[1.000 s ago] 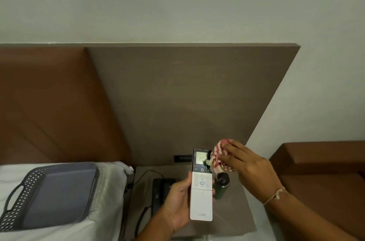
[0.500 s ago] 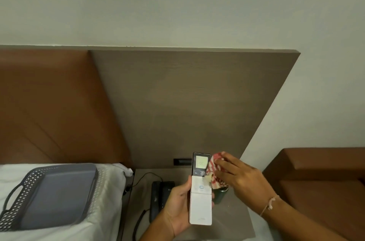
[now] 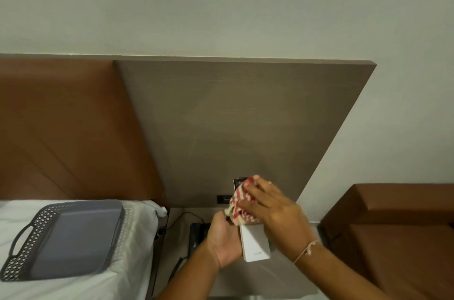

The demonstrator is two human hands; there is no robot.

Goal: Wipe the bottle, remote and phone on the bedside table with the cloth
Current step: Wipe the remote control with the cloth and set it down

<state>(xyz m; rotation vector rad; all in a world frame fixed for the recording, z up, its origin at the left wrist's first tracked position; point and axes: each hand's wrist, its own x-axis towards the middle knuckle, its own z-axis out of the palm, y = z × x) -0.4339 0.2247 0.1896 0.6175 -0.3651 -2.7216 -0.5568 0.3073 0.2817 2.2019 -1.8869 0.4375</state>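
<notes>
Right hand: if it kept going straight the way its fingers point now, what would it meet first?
The right hand already presses the cloth onto the remote; its fingers point up and left. Beyond the remote's top, the grey-brown headboard panel likely comes first, though depth is unclear.

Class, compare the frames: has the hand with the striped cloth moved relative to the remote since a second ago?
Yes. The right hand has brought the cloth leftward across the remote, from its right edge onto its upper face, now covering the display.
</notes>
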